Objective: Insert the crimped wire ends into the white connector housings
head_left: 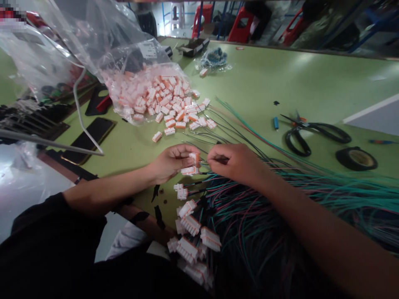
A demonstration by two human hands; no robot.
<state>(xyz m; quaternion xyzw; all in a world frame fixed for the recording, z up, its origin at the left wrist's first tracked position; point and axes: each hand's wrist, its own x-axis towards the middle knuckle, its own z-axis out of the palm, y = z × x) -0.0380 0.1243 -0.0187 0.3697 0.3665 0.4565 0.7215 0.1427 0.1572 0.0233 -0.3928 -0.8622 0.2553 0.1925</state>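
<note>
My left hand (174, 162) pinches a small white and orange connector housing (195, 158) over the green tabletop. Close to its right side, my right hand (229, 160) has its fingers closed on a thin wire, whose tip (202, 162) points at the housing; I cannot tell whether it is inside. Just below the left fingers is another connector (189, 170). Nearer my body hang several white connectors (188, 249) with wires in them. Under my right forearm runs a thick bundle of green, pink and dark wires (299, 189).
A clear bag (131, 79) spills loose connectors (180, 117) beyond my hands. At right lie black-handled scissors (301, 137), a roll of black tape (356, 158) and a small blue cylinder (276, 123). A phone (90, 139) and a bent metal rod (79, 99) are at left.
</note>
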